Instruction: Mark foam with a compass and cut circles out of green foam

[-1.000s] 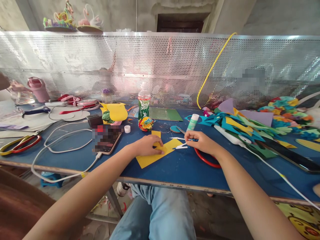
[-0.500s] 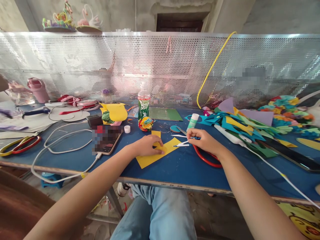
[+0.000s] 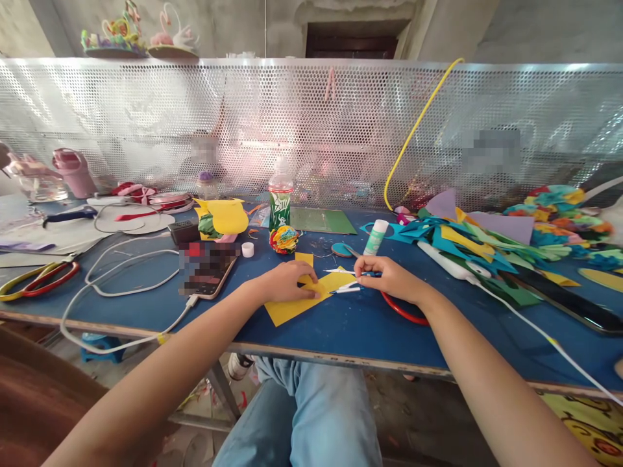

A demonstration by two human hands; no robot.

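Observation:
My left hand (image 3: 292, 282) lies on a piece of yellow paper (image 3: 285, 312), fingers bent and pressing it to the blue table. My right hand (image 3: 384, 279) is closed on scissors with a red handle (image 3: 402, 309). Their pale blades (image 3: 339, 271) point left, spread apart at the right corner of the paper. Blue shows between the fingers, and part of the handle is hidden under the hand. Above the left fingers lies a small yellow strip (image 3: 304, 259). A green-and-white glue stick (image 3: 376, 237) stands just behind my right hand.
A phone (image 3: 211, 272) with a white cable lies left, near yellow-and-red scissors (image 3: 41, 281). A bottle (image 3: 281, 198) and a colourful paper ball (image 3: 283, 240) stand behind. Paper scraps (image 3: 467, 243), a white tool (image 3: 445, 261) and a dark phone (image 3: 569, 301) lie right.
My right hand has moved slightly left, bringing the blades over the paper's right corner. The left hand and the paper have hardly moved.

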